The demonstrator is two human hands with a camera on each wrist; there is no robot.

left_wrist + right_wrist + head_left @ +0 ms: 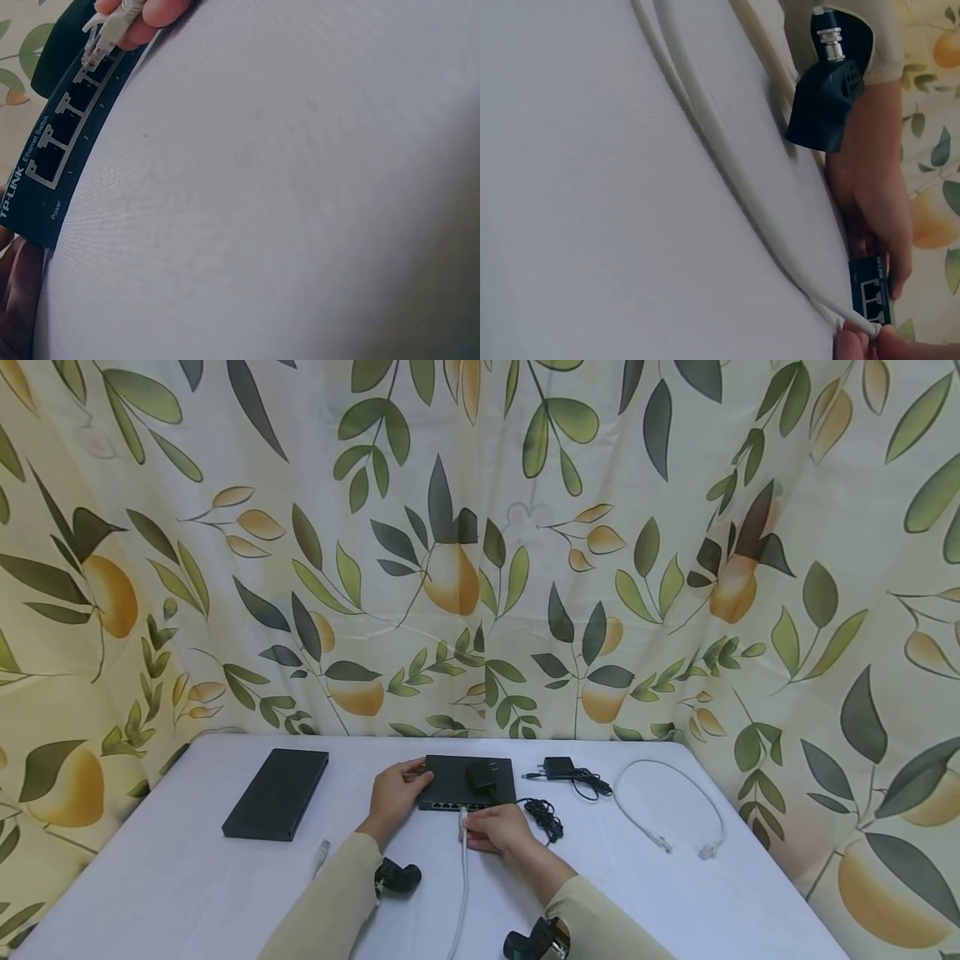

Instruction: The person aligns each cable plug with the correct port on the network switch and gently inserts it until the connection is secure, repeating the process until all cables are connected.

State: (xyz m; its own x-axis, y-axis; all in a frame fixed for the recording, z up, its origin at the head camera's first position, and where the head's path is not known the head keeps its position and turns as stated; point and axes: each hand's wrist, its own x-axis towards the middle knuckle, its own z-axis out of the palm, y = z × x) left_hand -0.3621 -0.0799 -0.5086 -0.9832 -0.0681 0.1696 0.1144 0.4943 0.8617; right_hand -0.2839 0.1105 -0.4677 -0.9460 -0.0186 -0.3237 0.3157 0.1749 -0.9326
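A flat black Ethernet switch lies at the back middle of the white table, its row of ports facing me. My left hand grips its left end, thumb at the top edge. Between the thumb and fingers of my right hand is the plug of a white Ethernet cable. In the left wrist view the clear-tipped plug is in front of the ports near number 4, its tip visible outside them. The cable trails toward me. On the switch sits a black power adapter.
Another flat black box lies at the left. Right of the switch are a coiled black cord and a second adapter with its cord. A looped white cable lies farther right. A loose cable plug is beside my left forearm.
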